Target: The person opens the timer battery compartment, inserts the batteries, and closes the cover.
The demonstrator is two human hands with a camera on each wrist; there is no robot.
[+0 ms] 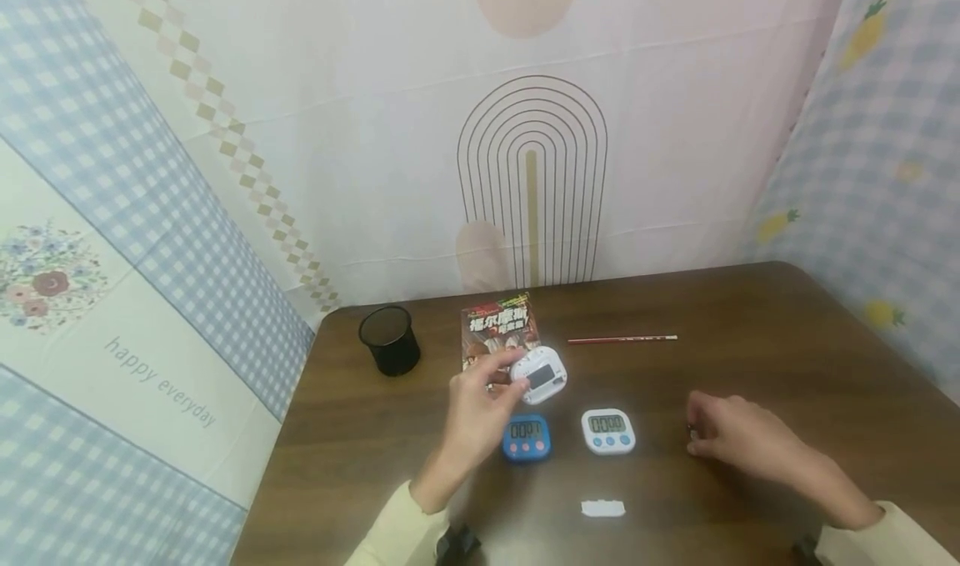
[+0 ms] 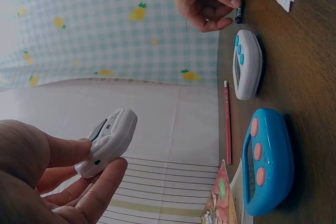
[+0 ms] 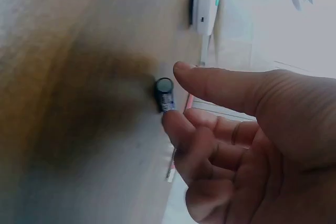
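My left hand (image 1: 480,416) grips a white digital timer (image 1: 538,374) above the table, thumb on one side and fingers on the other. A dark grey rectangle and a small slot show on the timer's upturned face. Low over the table at the right, my right hand (image 1: 750,437) has its thumb and fingertips around a small dark battery (image 3: 165,94). A gap shows between thumb and index finger in the right wrist view; firm contact cannot be made out. A blue timer (image 1: 527,438) and another white timer (image 1: 608,431) lie between the hands. Nearer me lies a small white plastic cover (image 1: 603,508).
A black cup (image 1: 396,353) stands at the table's back left. Behind the held timer lies a booklet (image 1: 480,333) with a colourful cover. A red pencil (image 1: 622,339) lies at the back. Patterned cloths (image 1: 375,132) hang behind and beside the brown table (image 1: 337,483).
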